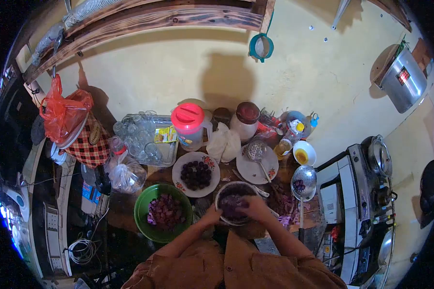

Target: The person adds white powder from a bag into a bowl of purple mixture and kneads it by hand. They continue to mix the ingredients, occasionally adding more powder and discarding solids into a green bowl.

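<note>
A metal bowl [225, 189] of purple pieces stands at the near edge of a wooden table [284, 169]. My left hand [211, 215] grips the bowl's left rim. Over the bowl, my right hand [255, 206] reaches in among the purple pieces; whether it holds any is hidden. Left of the bowl sits a green bowl [143, 211] with purple peels. Behind it stands a flowered plate [178, 169] heaped with dark round fruits.
A pink-lidded jug [189, 126], a jar [245, 120], a tray of glasses [141, 136], a plate with a slotted spoon [256, 153], a small bowl of yellow liquid [304, 154] and a ladle [303, 184] crowd the table. A gas stove [371, 188] stands right.
</note>
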### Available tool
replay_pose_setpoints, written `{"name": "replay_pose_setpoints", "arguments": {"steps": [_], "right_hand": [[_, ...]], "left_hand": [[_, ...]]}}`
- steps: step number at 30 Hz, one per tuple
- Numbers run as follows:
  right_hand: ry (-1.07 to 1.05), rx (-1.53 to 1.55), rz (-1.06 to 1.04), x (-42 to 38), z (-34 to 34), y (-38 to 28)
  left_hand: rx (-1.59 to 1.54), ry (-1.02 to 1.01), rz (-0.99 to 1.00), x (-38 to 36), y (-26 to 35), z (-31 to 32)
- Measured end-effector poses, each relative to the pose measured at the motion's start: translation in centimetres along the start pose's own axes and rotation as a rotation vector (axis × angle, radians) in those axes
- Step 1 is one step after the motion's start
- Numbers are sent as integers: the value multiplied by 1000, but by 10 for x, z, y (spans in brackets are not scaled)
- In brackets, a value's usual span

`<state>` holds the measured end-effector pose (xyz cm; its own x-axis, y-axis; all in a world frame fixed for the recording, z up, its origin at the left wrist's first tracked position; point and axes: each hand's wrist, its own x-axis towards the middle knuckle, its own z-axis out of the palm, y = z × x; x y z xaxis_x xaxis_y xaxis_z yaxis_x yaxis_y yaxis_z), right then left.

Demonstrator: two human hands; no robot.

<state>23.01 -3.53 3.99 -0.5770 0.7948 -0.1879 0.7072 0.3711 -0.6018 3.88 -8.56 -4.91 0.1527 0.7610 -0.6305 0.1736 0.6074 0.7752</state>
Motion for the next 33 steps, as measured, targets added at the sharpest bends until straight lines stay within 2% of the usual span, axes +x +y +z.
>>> {"name": "replay_pose_setpoints", "arguments": {"steps": [1, 2, 4, 6, 8, 9, 11, 13, 15, 17, 19, 20, 21, 22, 23, 24, 25, 26, 27, 29, 30, 32, 33], "right_hand": [[135, 36, 178, 0, -2, 1], [135, 36, 180, 2, 2, 5], [417, 162, 96, 11, 15, 18], [403, 234, 126, 16, 25, 22], [387, 306, 156, 18, 26, 12], [349, 259, 218, 15, 17, -3], [313, 207, 277, 11, 7, -16], [177, 189, 350, 9, 2, -19], [179, 213, 361, 10, 20, 1], [182, 238, 372, 12, 38, 23], [61, 717, 391, 13, 41, 31], [63, 715, 391, 11, 38, 29], [-19, 1050, 453, 6, 25, 13], [-106, 1385, 509, 3, 18, 4], [-104, 1383, 506, 1, 17, 5], [-141, 1511, 459, -3, 16, 8], [-179, 1638, 407, -6, 15, 11], [-177, 1639, 406, -9, 15, 15], [-178, 1724, 392, -11, 16, 20], [-180, 1812, 377, -15, 16, 23], [-171, 1848, 365, -18, 14, 21], [-156, 1885, 349, -23, 10, 16], [-128, 1880, 380, -24, 8, 11]], "left_hand": [[-72, 2, -17, -32, 38, 0], [-143, 4, -33, -47, 56, 0], [-117, -8, -39, -44, 53, -1], [-94, -14, -44, -25, 31, -3], [158, -19, 303, 12, -17, -4], [157, -18, 302, 10, -17, -3], [-115, -43, 183, 5, -12, 1], [-43, -6, 220, 12, -20, 1], [30, 28, 255, 9, -16, 2], [-192, -30, 74, -13, 10, 1], [-76, -14, 137, 0, -3, 0], [40, 2, 198, 7, -11, 0], [41, 2, 201, -1, -1, 0], [-31, 9, 99, -18, 18, 0], [-103, 15, -2, -27, 30, 0], [-102, 14, 2, -23, 23, 0], [144, 188, 213, -19, 12, 0], [390, 361, 422, -14, 1, 1], [391, 360, 422, -20, 7, 1], [653, 617, 555, -43, 34, -2], [655, 616, 555, -48, 47, -3], [561, 393, 870, -53, 68, -2], [562, 390, 873, -50, 69, 3]]}}
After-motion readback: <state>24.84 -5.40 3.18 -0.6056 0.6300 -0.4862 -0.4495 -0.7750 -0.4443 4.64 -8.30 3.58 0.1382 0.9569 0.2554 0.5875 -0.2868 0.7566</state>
